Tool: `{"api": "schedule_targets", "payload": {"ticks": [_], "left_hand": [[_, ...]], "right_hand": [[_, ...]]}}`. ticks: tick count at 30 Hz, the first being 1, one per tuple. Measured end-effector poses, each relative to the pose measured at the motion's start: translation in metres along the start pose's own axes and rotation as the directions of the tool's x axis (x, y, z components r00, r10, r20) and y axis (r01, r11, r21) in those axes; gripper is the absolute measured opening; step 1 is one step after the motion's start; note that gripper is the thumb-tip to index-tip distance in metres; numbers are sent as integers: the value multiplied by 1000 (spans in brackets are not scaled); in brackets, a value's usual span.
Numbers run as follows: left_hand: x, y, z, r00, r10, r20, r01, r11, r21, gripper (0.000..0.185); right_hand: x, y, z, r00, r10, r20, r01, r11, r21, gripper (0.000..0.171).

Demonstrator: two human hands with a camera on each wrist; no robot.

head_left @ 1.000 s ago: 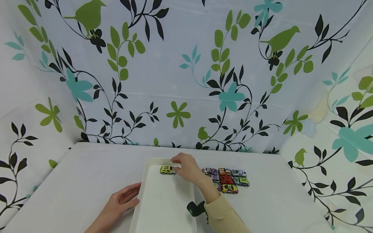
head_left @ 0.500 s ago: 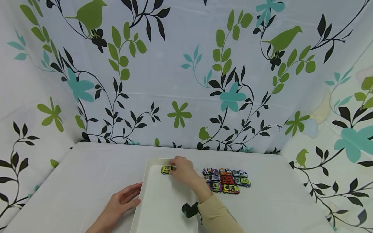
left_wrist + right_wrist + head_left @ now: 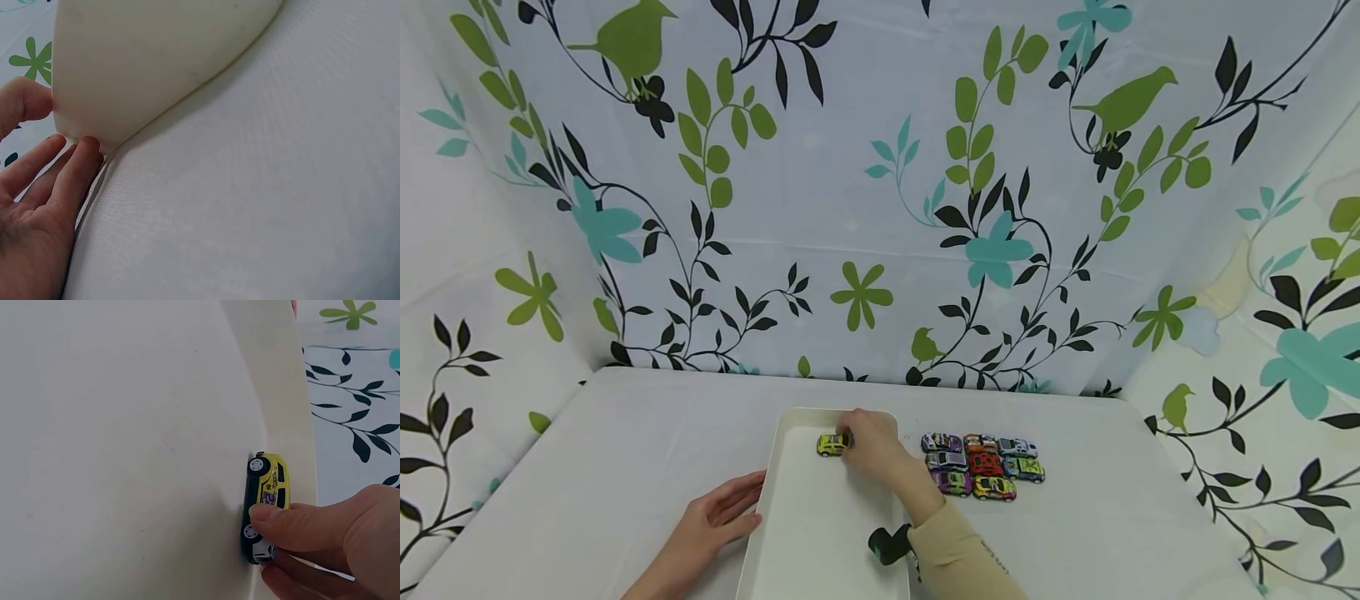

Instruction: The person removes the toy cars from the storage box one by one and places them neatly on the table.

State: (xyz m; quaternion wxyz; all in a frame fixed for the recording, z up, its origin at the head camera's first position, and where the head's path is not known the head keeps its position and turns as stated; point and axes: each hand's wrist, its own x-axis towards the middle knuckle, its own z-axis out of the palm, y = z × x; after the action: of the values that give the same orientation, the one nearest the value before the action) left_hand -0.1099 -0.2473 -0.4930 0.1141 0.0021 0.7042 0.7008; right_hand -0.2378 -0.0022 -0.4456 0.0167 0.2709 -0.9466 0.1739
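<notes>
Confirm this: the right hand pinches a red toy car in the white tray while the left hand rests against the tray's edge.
Not quite: the toy car pinched by the right hand is yellow, as the right wrist view shows. It is in the white tray, and the left hand rests against the tray's edge.

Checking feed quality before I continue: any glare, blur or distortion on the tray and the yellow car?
Head view: even light, no glare, wide-angle bending at the edges; yellow car small but sharp. Right wrist view: car crisp, right hand casts a soft shadow on the tray. Left wrist view: tray wall close and featureless, left hand clear.
</notes>
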Motion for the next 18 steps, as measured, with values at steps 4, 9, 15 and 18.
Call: {"api": "schedule_targets", "payload": {"ticks": [4, 9, 15, 18], "left_hand": [[0, -1, 0, 1000, -5, -4, 5, 1000, 2, 68], [0, 0, 3, 999, -31, -20, 32, 999, 10, 69], [-1, 1, 1, 1000, -24, -3, 24, 1000, 15, 68], [-1, -1, 1, 1000, -14, 6, 14, 1000, 8, 68]], "right_hand": [[-2, 0, 0, 1000, 0, 1, 0, 1000, 29, 21], [-8, 3, -4, 1000, -10, 25, 7, 995, 95, 20], [-16, 5, -13, 999, -31, 40, 25, 989, 143, 18], [-20, 7, -18, 998, -47, 43, 41, 991, 130, 17]]}}
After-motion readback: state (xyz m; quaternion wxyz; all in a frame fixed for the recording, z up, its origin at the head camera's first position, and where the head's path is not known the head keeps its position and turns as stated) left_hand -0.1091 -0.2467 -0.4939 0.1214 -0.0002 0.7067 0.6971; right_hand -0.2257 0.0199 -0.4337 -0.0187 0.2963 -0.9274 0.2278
